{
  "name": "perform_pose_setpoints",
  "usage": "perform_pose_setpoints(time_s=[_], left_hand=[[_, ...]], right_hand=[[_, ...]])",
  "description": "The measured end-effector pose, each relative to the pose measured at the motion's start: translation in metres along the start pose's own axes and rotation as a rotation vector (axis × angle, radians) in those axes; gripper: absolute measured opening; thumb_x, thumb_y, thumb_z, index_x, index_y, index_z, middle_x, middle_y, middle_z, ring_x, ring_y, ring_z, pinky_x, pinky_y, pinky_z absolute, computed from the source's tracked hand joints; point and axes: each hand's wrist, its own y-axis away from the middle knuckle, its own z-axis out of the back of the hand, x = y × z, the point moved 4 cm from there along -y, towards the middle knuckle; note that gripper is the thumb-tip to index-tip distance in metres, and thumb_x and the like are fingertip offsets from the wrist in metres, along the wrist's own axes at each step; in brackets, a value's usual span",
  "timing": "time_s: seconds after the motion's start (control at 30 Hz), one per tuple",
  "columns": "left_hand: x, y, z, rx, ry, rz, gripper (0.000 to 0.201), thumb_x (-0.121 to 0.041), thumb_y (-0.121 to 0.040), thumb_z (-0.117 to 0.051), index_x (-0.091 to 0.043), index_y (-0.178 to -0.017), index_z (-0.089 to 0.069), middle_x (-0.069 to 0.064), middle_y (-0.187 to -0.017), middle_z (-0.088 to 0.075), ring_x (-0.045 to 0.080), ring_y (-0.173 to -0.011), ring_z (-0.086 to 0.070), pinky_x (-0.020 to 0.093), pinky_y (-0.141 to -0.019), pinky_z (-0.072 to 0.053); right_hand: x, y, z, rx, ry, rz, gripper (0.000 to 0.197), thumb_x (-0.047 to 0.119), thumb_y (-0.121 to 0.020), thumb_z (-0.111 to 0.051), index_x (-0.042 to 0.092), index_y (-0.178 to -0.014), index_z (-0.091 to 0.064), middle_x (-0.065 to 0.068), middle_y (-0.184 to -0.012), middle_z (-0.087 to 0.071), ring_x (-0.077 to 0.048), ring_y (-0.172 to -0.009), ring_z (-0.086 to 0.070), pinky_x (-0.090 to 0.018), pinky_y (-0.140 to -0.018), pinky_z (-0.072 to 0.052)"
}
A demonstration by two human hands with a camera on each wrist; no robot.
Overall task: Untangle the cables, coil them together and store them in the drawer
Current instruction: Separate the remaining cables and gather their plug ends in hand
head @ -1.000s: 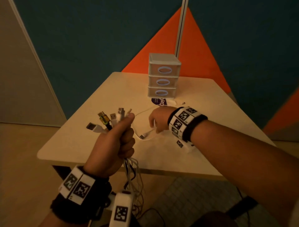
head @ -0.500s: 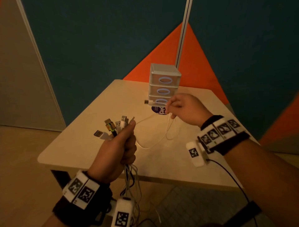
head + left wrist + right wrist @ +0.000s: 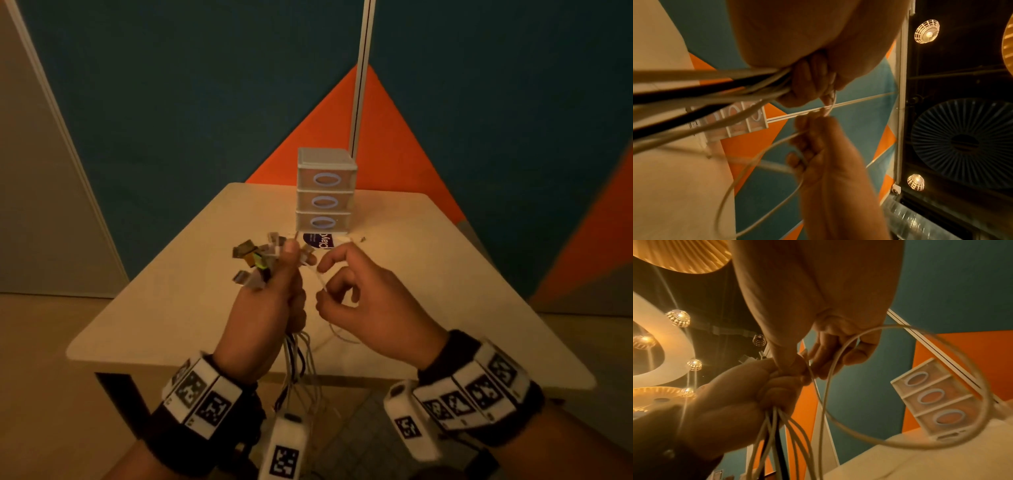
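Note:
My left hand (image 3: 274,301) grips a bundle of white and black cables (image 3: 294,359) in its fist above the table's near edge. Several plugs (image 3: 255,257) fan out above the thumb, and the cords hang down below the fist (image 3: 777,426). Close on its right, my right hand (image 3: 346,291) pinches a thin white cable (image 3: 320,279) between thumb and fingers. That cable loops wide (image 3: 962,378) under the hand (image 3: 818,146). A small white three-drawer unit (image 3: 323,192) stands at the table's far middle with all drawers closed.
The beige table (image 3: 445,291) carries a purple-labelled item (image 3: 317,241) in front of the drawers. Teal and orange wall panels stand behind, with a white vertical rail (image 3: 359,85). Tiled floor lies below the near table edge.
My right hand has drawn back from near the drawers to right beside my left fist, bringing the white cable with it. The left hand has risen a little with the bundle.

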Motion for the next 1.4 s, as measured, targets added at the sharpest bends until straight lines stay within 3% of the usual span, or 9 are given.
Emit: perform_pose_setpoints(time_s=[0.13, 0.5, 0.67, 0.8, 0.9, 1.0, 1.07, 1.17, 1.4], left_hand=[[-0.014, -0.002, 0.013, -0.092, 0.099, -0.117, 0.03, -0.041, -0.104, -0.044, -0.013, -0.097, -0.053, 0.002, -0.067, -0.012, 0.015, -0.053, -0.007, 0.03, -0.047, -0.01], [-0.033, -0.017, 0.054, -0.221, 0.358, -0.176, 0.028, -0.041, -0.105, -0.043, -0.027, -0.084, -0.053, -0.009, -0.067, -0.042, 0.007, -0.05, -0.021, 0.023, -0.048, -0.02], [-0.037, -0.023, 0.068, -0.179, 0.372, -0.138, 0.032, -0.043, -0.106, -0.041, -0.028, -0.081, -0.053, -0.008, -0.057, -0.023, 0.007, -0.045, -0.015, 0.021, -0.041, -0.018], [-0.031, -0.018, 0.053, -0.079, 0.15, -0.078, 0.027, -0.04, -0.104, -0.047, -0.023, -0.087, -0.058, -0.007, -0.058, -0.021, 0.008, -0.047, -0.014, 0.026, -0.042, -0.01], [-0.024, -0.004, 0.025, 0.007, -0.136, -0.074, 0.035, -0.048, -0.094, -0.063, -0.013, -0.1, -0.064, -0.009, -0.06, -0.03, 0.01, -0.053, -0.02, 0.027, -0.047, -0.015], [-0.021, 0.01, -0.008, 0.115, -0.43, -0.185, 0.034, -0.048, -0.09, -0.067, -0.023, -0.112, -0.069, -0.02, -0.054, -0.049, -0.004, -0.05, -0.044, 0.011, -0.051, -0.036], [-0.02, 0.014, -0.027, 0.195, -0.529, -0.222, 0.013, -0.039, -0.095, -0.058, -0.033, -0.096, -0.07, -0.021, -0.052, -0.051, -0.006, -0.049, -0.046, 0.009, -0.053, -0.037], [-0.015, 0.014, -0.021, 0.213, -0.535, -0.168, 0.036, -0.055, -0.095, -0.054, -0.028, -0.075, -0.066, -0.011, -0.053, -0.041, 0.007, -0.047, -0.035, 0.023, -0.05, -0.032], [-0.031, -0.004, 0.04, -0.078, -0.093, -0.135, 0.022, -0.043, -0.094, -0.064, -0.021, -0.092, -0.067, -0.007, -0.058, -0.025, 0.012, -0.05, -0.019, 0.03, -0.049, -0.014]], right_hand=[[-0.027, 0.007, 0.001, 0.12, 0.046, -0.091, 0.012, 0.033, -0.102, -0.054, 0.028, -0.102, -0.064, 0.008, -0.078, -0.072, -0.008, -0.075, -0.067, -0.033, -0.073, -0.055], [-0.05, 0.067, 0.022, 0.451, 0.11, -0.049, 0.036, 0.046, -0.103, -0.051, 0.024, -0.079, -0.064, 0.006, -0.077, -0.068, -0.01, -0.075, -0.066, -0.037, -0.076, -0.054], [-0.074, 0.075, 0.071, 0.109, 0.147, -0.222, 0.039, 0.055, -0.092, -0.048, 0.025, -0.076, -0.067, 0.004, -0.076, -0.068, -0.009, -0.072, -0.065, -0.021, -0.066, -0.049], [-0.071, 0.06, 0.108, -0.15, -0.014, -0.319, 0.047, 0.051, -0.093, -0.044, 0.011, -0.078, -0.062, -0.006, -0.064, -0.064, -0.02, -0.062, -0.063, -0.027, -0.065, -0.05], [-0.043, 0.042, 0.106, -0.12, -0.087, -0.292, 0.046, 0.053, -0.097, -0.043, 0.014, -0.077, -0.058, -0.003, -0.056, -0.041, -0.018, -0.05, -0.042, -0.027, -0.05, -0.04], [-0.002, 0.025, 0.08, 0.039, 0.128, -0.065, 0.042, 0.051, -0.1, -0.041, 0.022, -0.078, -0.06, 0.002, -0.061, -0.052, -0.008, -0.055, -0.049, -0.023, -0.054, -0.04], [0.019, 0.017, 0.064, 0.124, 0.21, 0.035, 0.035, 0.041, -0.104, -0.043, 0.024, -0.08, -0.062, 0.011, -0.065, -0.059, -0.004, -0.06, -0.054, -0.016, -0.056, -0.038], [0.026, 0.007, 0.059, 0.139, 0.266, 0.094, 0.032, 0.035, -0.106, -0.046, 0.025, -0.081, -0.064, 0.017, -0.067, -0.06, -0.003, -0.064, -0.055, -0.016, -0.057, -0.037], [-0.012, 0.021, 0.096, 0.187, 0.196, -0.07, 0.04, 0.051, -0.098, -0.042, 0.023, -0.08, -0.064, 0.012, -0.066, -0.057, -0.003, -0.062, -0.053, -0.021, -0.061, -0.04]])
